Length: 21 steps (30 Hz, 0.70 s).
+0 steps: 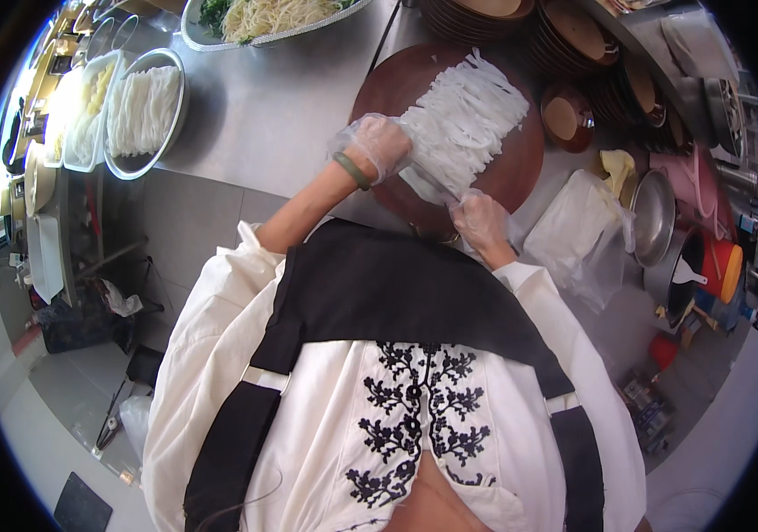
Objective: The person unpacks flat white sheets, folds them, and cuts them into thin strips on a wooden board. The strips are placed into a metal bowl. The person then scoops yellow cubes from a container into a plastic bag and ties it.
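Observation:
White rice noodles (465, 120), cut in strips, lie in a wide pile on a round red-brown board (525, 159). A knife's metal blade (433, 181) slants along the near left edge of the pile. My right hand (481, 216), in a clear plastic glove, is closed around the knife's near end, its handle hidden. My left hand (379, 143), also gloved and with a green bangle at the wrist, is curled at the blade's far end beside the noodles; its fingertips are hidden. A pale noodle piece (421, 186) lies on the near side of the blade.
On the metal counter (272, 100), a metal bowl (181, 113) of noodles stands left and a basket (272, 36) of sprouts and greens behind. Stacked brown bowls (568, 33) are at the back right. A plastic bag (565, 213) and metal pan (653, 216) lie right.

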Motion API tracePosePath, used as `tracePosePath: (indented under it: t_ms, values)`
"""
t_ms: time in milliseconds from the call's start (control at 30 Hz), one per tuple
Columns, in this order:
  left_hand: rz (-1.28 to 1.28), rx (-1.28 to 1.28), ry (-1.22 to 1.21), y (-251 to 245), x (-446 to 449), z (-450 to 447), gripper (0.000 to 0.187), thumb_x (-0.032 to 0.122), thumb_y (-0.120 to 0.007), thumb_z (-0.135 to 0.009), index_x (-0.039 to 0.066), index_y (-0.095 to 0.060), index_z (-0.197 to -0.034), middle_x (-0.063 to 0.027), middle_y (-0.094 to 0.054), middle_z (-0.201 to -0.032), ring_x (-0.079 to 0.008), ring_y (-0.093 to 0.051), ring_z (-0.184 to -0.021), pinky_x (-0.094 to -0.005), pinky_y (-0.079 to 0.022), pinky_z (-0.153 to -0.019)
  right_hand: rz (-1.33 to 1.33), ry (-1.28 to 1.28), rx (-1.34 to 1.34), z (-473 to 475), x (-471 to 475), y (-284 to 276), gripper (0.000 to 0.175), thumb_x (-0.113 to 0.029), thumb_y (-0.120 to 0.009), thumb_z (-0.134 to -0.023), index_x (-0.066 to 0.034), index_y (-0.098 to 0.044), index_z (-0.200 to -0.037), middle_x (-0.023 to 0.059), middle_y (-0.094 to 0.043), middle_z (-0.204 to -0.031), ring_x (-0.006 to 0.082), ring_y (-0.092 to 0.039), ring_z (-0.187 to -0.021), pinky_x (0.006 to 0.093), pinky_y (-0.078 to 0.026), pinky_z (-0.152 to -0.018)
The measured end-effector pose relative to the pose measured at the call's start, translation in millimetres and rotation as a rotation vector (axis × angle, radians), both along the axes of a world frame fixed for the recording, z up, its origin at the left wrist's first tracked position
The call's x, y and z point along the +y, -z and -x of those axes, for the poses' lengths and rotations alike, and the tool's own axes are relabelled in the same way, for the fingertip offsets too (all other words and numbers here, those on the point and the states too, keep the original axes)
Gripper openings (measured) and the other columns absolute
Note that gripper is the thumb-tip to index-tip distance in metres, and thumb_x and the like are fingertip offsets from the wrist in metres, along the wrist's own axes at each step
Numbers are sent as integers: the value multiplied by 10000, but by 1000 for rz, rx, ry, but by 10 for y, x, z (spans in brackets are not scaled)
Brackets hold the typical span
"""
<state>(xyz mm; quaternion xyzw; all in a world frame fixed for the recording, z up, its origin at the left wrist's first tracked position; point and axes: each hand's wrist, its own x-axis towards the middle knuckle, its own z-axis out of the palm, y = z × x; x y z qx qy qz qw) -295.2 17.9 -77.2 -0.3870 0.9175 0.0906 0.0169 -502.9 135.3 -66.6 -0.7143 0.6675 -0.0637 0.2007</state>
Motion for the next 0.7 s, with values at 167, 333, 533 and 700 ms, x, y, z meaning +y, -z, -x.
tracePosePath:
  t_ms: [167, 333, 533, 700]
  values:
    - [12, 86, -73, 16, 63, -126, 121, 192, -632, -711, 89, -687, -682, -129, -668, -715, -289, -673, -681, -400, -517, -620, -69, -34, 41, 7, 35, -203, 339, -310, -604, -832, 13, -640, -734, 227, -644, -778, 416, -628, -709, 494, -490, -624]
    - [-14, 66, -26, 119, 133, -89, 155, 238, -672, -691, 86, -643, -681, -130, -640, -717, -307, -631, -636, -422, -495, -570, -215, 24, 8, -101, 94, -85, 384, -379, -612, -853, -11, -647, -749, 221, -636, -753, 424, -623, -720, 505, -478, -634]
    - [297, 551, 33, -33, 367, 64, 518, 269, -656, -733, 114, -563, -1218, -117, -515, -1306, -290, -464, -1229, -491, -364, -1006, -132, 167, -283, 178, 74, 94, 402, -372, -588, -889, 16, -659, -812, 234, -647, -803, 432, -623, -751, 483, -478, -649]
    - [-35, 287, 53, 244, 880, 53, 753, 407, -687, -733, 171, -422, -1396, -78, -329, -1499, -286, -270, -1406, -530, -218, -1122, -372, 407, -836, 423, 29, -47, 373, -337, -574, -931, -48, -554, -695, 0, -491, -542, 77, -399, -397, 267, -276, -355]
